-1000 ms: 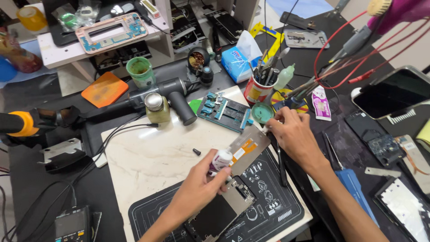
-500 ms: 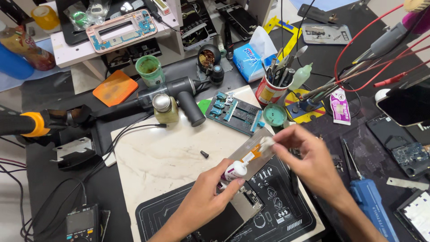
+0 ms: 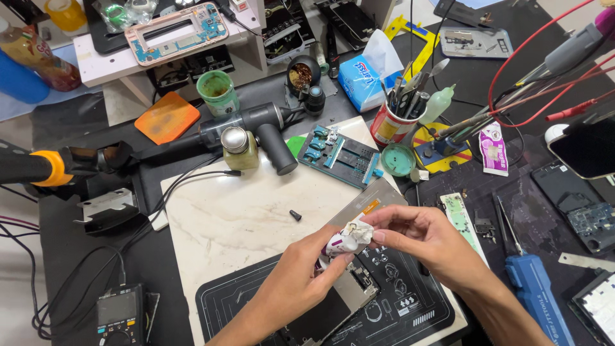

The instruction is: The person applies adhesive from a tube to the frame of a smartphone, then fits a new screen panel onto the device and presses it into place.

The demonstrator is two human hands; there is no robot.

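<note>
Pinching a crumpled white tube [image 3: 349,238] between left hand [image 3: 300,282] and right hand [image 3: 428,238], both grips are closing on it above the black mat [image 3: 410,307], likely needing a steady squeeze.

Small crumpled white tube [image 3: 346,239] with a pale purple tint on its lower end — squeezed and wrinkled, pinched between the fingertips of the left hand [image 3: 301,282] and the right hand [image 3: 423,237]. Held tilted, above the edge of a thin silver-grey rectangular panel [image 3: 368,204] with a small orange tab near one corner. Panel lying slanted, upper corner over the white marble slab, lower part over the black work mat — partly hidden behind both hands.
</note>
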